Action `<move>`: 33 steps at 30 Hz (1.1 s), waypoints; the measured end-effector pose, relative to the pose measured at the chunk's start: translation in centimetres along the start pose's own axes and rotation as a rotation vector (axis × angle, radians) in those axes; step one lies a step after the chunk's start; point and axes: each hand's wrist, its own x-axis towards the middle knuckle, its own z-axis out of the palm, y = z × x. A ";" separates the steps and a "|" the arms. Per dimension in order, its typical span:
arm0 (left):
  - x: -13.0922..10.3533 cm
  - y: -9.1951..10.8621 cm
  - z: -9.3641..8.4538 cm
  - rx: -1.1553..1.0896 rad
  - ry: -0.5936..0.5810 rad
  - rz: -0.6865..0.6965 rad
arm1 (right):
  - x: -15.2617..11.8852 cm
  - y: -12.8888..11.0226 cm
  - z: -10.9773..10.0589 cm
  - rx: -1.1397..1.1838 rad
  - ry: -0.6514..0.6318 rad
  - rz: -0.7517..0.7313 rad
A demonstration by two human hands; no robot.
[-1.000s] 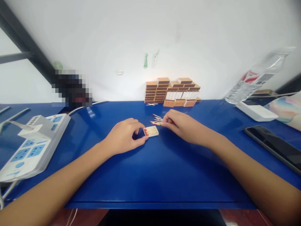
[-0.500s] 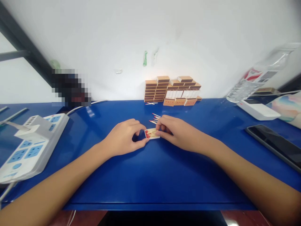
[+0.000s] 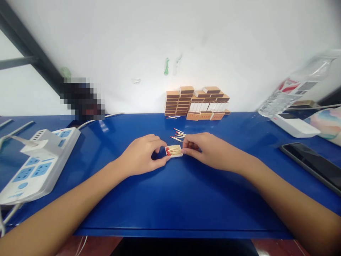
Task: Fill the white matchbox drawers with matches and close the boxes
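A small white matchbox tray (image 3: 176, 156) lies on the blue table, filled with red-headed matches (image 3: 173, 150) whose heads point left. My left hand (image 3: 145, 154) pinches the left end of this tray between thumb and forefinger. At the tray's right end is my right hand (image 3: 204, 149), its fingers curled and thumb and fingertips close together. Whether anything sits between those right fingertips is hidden. Just behind the tray, beside my right fingers, several loose matches (image 3: 179, 134) lie on the table.
Against the wall stand stacked matchboxes (image 3: 197, 103), with a few matches (image 3: 173, 117) in front. On the left is a white power strip (image 3: 39, 167) with cables. To the right are a plastic bottle (image 3: 290, 87), a white device (image 3: 295, 125) and a black phone (image 3: 311, 163). The blue table's (image 3: 181, 206) front edge is near.
My right fingers have drawn back slightly to the right, off the matches to the tray's end, uncovering more of them. My left hand keeps its hold. The view has shifted slightly.
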 end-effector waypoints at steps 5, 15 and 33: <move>0.0 0.0 0.0 0.002 0.001 0.004 | 0.1 0.0 0.2 0.019 0.009 -0.039; 0.0 0.0 0.1 0.012 0.011 0.024 | 0.1 -0.5 0.6 0.050 0.050 -0.092; 0.0 0.5 0.0 -0.004 -0.012 0.047 | 0.3 -0.4 1.1 0.083 0.057 -0.115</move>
